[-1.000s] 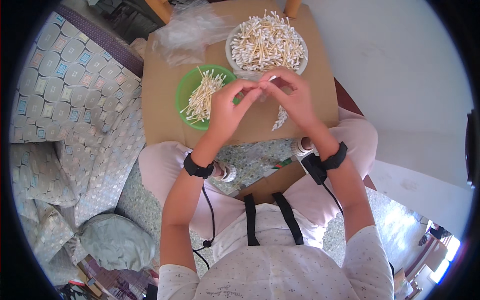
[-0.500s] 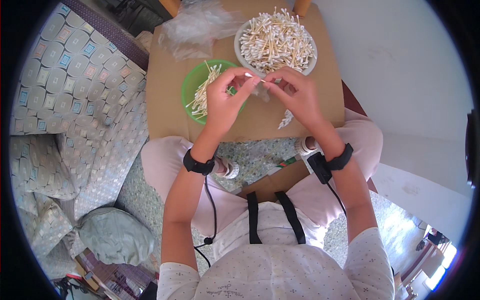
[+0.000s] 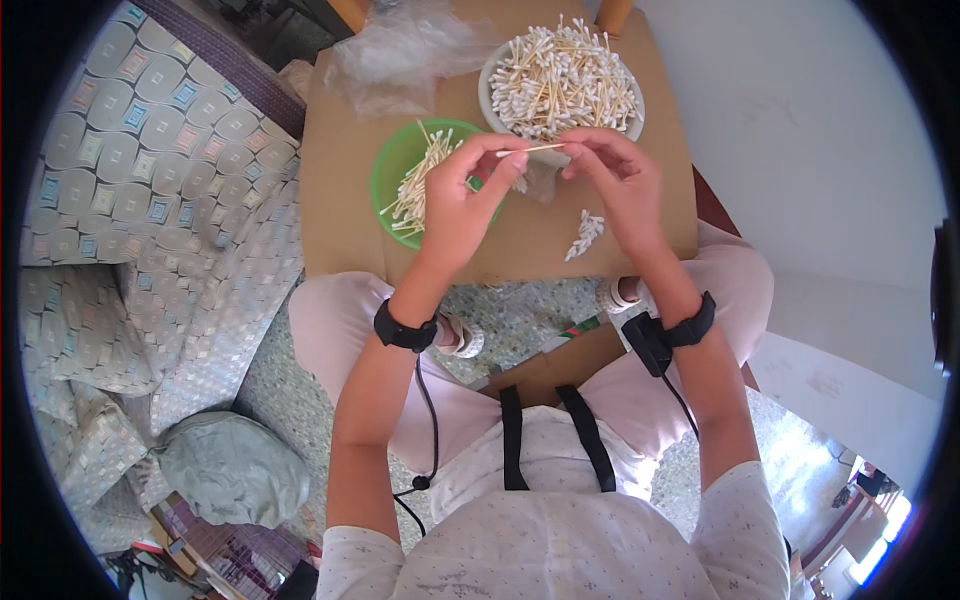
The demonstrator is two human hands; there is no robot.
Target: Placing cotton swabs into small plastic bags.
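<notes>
Brown and plain, the worktop (image 3: 345, 220) spreads beneath the work. Over it, the left grip (image 3: 462, 205) pinches thumb to forefinger near one white end of a cotton swab (image 3: 538, 149), while the right grip (image 3: 628, 190) is closed by its fingertips on the other end, so the swab spans the gap between them, nearly level. The step in hand looks to be the handling of this one swab, perhaps turning it; moving on would call for one pinch to loosen while the other keeps a light hold. Its stick is thin, pale and apparently straight, the visible tip white and rounded; the far tip is hidden by the right grip. Just below the gap lies crumpled clear plastic (image 3: 541, 183); beside the right grip, on its inner side, is a little heap of white pieces (image 3: 585, 235). Left of the left grip stands a green bowl (image 3: 394, 157) of loose swabs (image 3: 416, 193), and beyond both grips a pale bowl (image 3: 486, 95) heaped with many more, a clear bag (image 3: 400, 60) to its left.
</notes>
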